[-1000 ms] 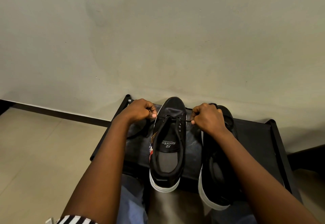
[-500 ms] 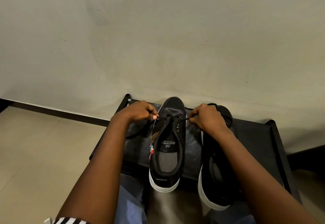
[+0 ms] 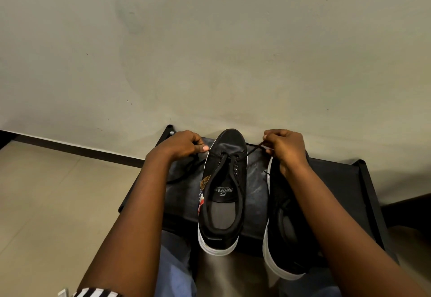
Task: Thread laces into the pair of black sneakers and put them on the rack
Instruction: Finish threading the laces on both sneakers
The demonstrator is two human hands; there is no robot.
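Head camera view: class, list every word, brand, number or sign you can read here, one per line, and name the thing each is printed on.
"S" – on the insole of the middle sneaker, printed upside down to the camera.
"Sports" – same insole.
"RUNNING" – small line beside it, last letters blurred.
Badge on that sneaker's side: any text too small to read.
Second sneaker: no readable text.

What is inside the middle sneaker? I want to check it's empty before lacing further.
Inside the middle sneaker only a grey insole and the printed tongue show; the toe space is covered.
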